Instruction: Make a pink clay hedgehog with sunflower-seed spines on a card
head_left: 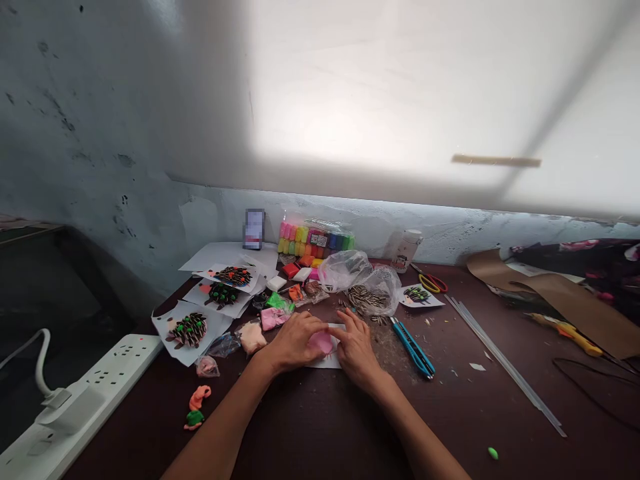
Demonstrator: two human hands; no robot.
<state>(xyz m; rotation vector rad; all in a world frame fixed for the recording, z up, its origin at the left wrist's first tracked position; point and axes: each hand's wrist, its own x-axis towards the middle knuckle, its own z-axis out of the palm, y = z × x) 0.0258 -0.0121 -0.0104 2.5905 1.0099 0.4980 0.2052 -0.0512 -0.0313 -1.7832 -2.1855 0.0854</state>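
A flattened piece of pink clay point(321, 341) lies on a white card point(330, 363) in front of me. My left hand point(299, 339) is curled over the clay's left side, its fingers closed against it. From the other side, my right hand point(356, 347) rests on the card with fingers stretched out and apart, one fingertip touching or very near the clay's right edge. Parts of the clay and card are hidden under the hands. A clear bag of sunflower seeds point(371, 297) lies just beyond the right hand, and a pink clay packet point(273, 319) beyond the left.
Finished hedgehog pictures point(189, 331) lie at the left, near a white power strip point(107, 380). Bagged coloured clay point(315, 239) stands at the back. To the right are a blue utility knife point(414, 350), scissors point(433, 283), glue sticks point(507, 367) and a yellow glue gun point(577, 338).
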